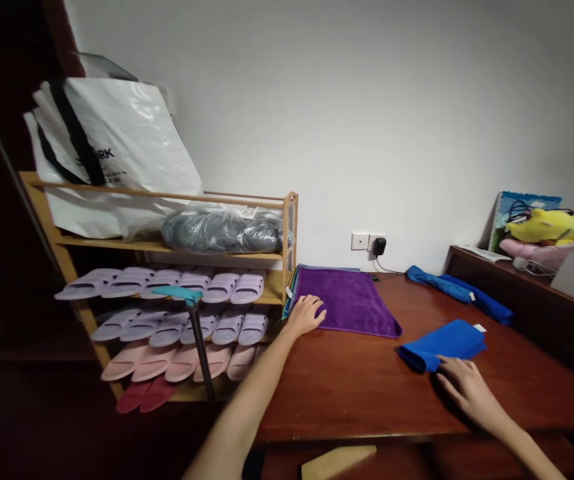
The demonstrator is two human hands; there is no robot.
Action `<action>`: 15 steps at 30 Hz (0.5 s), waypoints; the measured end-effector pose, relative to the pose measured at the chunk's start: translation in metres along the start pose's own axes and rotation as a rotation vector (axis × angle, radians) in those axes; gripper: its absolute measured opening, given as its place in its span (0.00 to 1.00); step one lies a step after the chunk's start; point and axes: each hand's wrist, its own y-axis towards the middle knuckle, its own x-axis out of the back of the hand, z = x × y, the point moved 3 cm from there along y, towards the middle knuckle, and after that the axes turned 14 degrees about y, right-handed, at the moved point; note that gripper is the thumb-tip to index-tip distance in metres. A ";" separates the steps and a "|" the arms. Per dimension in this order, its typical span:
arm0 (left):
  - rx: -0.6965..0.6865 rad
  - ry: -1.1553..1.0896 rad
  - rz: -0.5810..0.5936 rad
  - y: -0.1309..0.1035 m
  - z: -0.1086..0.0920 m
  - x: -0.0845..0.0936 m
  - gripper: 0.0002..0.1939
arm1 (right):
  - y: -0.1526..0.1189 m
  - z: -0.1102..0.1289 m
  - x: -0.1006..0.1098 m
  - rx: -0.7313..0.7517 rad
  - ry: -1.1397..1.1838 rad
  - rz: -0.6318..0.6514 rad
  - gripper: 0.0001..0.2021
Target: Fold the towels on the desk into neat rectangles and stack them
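Observation:
A purple towel [347, 300] lies flat on the brown wooden table, with other cloths showing under its left and back edges. My left hand [307, 315] rests on its near left corner, fingers laid over the cloth. To the right is a folded blue towel [444, 343] with a small white tag. The fingers of my right hand [469, 390] touch its near edge, with thumb and fingers apart. Farther back, two more blue cloths [439, 285] [491, 303] lie folded into long strips.
Left of the table [337, 400] stands a wooden rack [289, 253] with several slippers, a plastic-wrapped bundle and a white bag [117, 133]. A teal-topped pole [199, 347] stands before it. A black plug [379, 247] is in the wall; a yellow plush toy [547, 225] sits at right.

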 end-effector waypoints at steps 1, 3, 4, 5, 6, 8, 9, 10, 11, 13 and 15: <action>-0.015 -0.007 0.000 -0.001 -0.007 0.006 0.15 | -0.012 0.015 0.001 0.039 0.017 -0.015 0.18; -0.066 -0.025 0.003 -0.004 -0.032 0.020 0.16 | -0.030 0.049 -0.002 0.122 0.037 -0.017 0.16; -0.103 -0.038 0.008 -0.008 -0.049 0.026 0.16 | -0.036 0.067 -0.005 0.163 0.047 -0.004 0.17; -0.157 -0.057 0.019 -0.012 -0.069 0.033 0.16 | -0.039 0.084 -0.008 0.200 0.059 0.013 0.18; -0.225 -0.080 0.036 -0.017 -0.090 0.038 0.16 | -0.040 0.101 -0.011 0.233 0.074 0.034 0.20; -0.469 -0.167 0.122 -0.033 -0.131 0.047 0.19 | -0.038 0.128 -0.016 0.291 0.105 0.073 0.25; -0.565 -0.186 0.171 -0.042 -0.147 0.050 0.22 | -0.036 0.137 -0.017 0.319 0.111 0.083 0.25; -0.612 -0.180 0.208 -0.051 -0.158 0.053 0.25 | -0.033 0.141 -0.018 0.345 0.104 0.080 0.24; -0.637 -0.162 0.238 -0.058 -0.164 0.055 0.27 | -0.029 0.140 -0.018 0.365 0.081 0.057 0.22; -0.598 -0.102 0.257 -0.071 -0.162 0.058 0.26 | -0.023 0.125 -0.016 0.354 0.002 -0.040 0.19; -0.545 -0.059 0.255 -0.081 -0.150 0.062 0.25 | -0.020 0.098 -0.015 0.277 -0.084 -0.143 0.20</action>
